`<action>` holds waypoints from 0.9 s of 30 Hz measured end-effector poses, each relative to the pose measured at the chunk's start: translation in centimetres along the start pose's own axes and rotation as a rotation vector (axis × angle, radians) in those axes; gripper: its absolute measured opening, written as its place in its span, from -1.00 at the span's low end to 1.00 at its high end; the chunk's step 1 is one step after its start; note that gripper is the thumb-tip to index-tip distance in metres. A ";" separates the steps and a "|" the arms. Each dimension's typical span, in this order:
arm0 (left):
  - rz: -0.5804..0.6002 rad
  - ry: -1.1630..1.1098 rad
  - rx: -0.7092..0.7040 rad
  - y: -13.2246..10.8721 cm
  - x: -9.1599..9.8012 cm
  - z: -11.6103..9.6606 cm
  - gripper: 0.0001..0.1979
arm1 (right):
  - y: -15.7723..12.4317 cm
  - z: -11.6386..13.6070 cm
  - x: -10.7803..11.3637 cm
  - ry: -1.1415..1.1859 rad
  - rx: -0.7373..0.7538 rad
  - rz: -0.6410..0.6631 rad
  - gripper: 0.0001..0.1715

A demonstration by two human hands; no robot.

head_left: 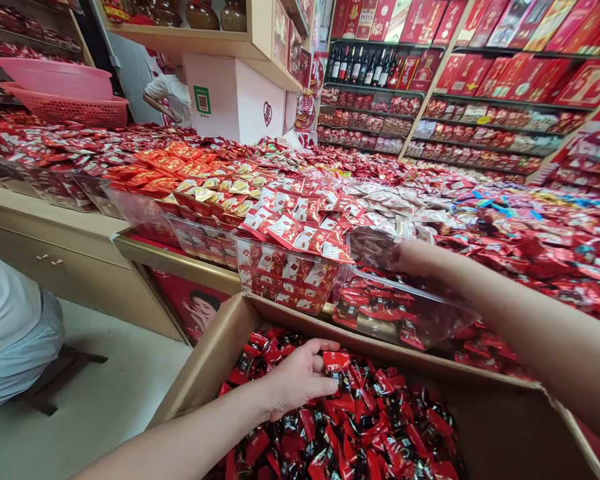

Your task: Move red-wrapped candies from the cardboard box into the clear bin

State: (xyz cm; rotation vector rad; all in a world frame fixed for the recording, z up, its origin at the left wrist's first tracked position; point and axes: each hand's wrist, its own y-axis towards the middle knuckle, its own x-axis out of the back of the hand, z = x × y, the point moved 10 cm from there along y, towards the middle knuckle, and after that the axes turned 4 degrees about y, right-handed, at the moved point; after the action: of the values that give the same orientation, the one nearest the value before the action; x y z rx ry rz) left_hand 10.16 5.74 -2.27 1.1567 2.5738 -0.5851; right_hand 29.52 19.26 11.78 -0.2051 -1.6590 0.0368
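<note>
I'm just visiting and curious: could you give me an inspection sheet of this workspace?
Surface: counter with a gold-coloured edge, mostly covered by goods.
Things in hand's reach: open cardboard box holding many red-and-black packets; clear bin beyond it, partly filled.
Clutter: neighbouring bins heaped with red-and-white packets and orange packets.
Hands: left hand on packets in the box; right hand at the clear bin, fingertips hard to make out.
Cables: nothing seen.
Surroundings: bottles on shelves, pink basket, person at the left edge, another behind.
</note>
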 end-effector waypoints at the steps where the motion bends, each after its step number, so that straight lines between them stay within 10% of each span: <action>1: 0.000 0.001 -0.011 0.0 0.0 -0.2 -0.46 | -0.9 0.5 1.8 -0.001 0.011 -0.077 -0.81; 6: -0.036 -0.003 -0.031 -0.2 0.0 -1.0 -0.49 | -11.3 6.4 7.0 0.222 0.228 -0.476 -0.76; 9: -0.020 -0.020 -0.033 -0.4 -0.6 -1.4 -0.55 | -16.5 10.8 0.9 0.555 0.375 -0.266 -0.87; 14: 0.072 -0.002 -0.053 -0.7 -1.9 -0.7 -0.73 | -17.9 11.8 -10.7 0.991 0.177 -0.037 -0.54; 17: 0.090 -0.010 -0.037 -0.8 -2.2 -0.2 -0.66 | -17.7 11.9 -12.6 1.163 0.162 0.056 -0.58; 27: 0.105 0.134 -0.018 -1.2 -2.1 -1.5 -0.69 | -15.0 0.9 6.2 1.223 0.077 -0.580 -0.51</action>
State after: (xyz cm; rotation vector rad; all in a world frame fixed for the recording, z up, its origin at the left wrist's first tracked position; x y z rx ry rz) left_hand 10.55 4.35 0.18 1.3591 2.6021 -0.4754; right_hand 26.40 5.60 19.94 0.2879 -0.4441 -0.3915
